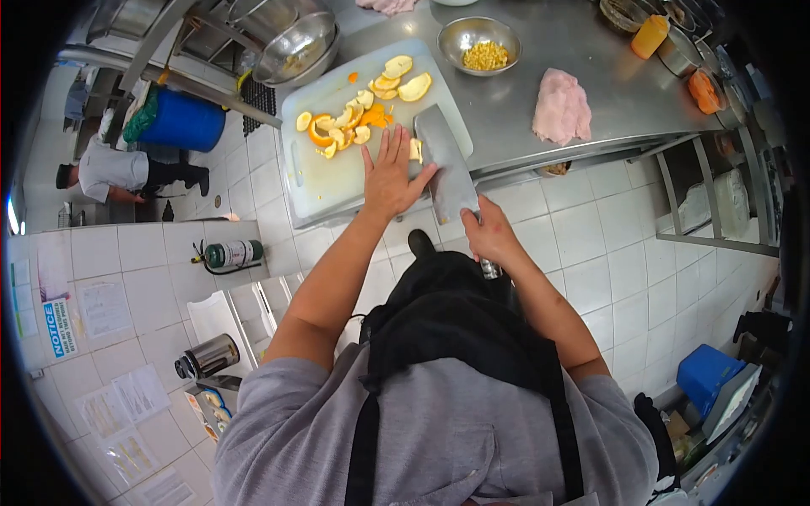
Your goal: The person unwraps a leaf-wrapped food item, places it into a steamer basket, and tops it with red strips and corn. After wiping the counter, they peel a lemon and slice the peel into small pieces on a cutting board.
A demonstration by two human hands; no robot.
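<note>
My right hand (493, 233) is wrapped round the handle of a broad cleaver (445, 158). Its blade slants up over the right side of the white cutting board (305, 187). My left hand (393, 175) lies with fingers stretched out over the board, thumb at the edge of the blade and fingertips close to the orange pieces. Cut orange peels (344, 126) are scattered on the board, with several pale-sided strips of peel (414, 87) at its far end. A small piece of peel (415, 150) sits between my left hand and the blade.
On the steel counter (506, 105) stand a metal bowl of yellow diced bits (485, 56) and a flat piece of raw pale meat (562, 107). Stacked steel bowls (295, 52) are at the board's far left. A person (118, 173) bends near a blue bin (183, 119).
</note>
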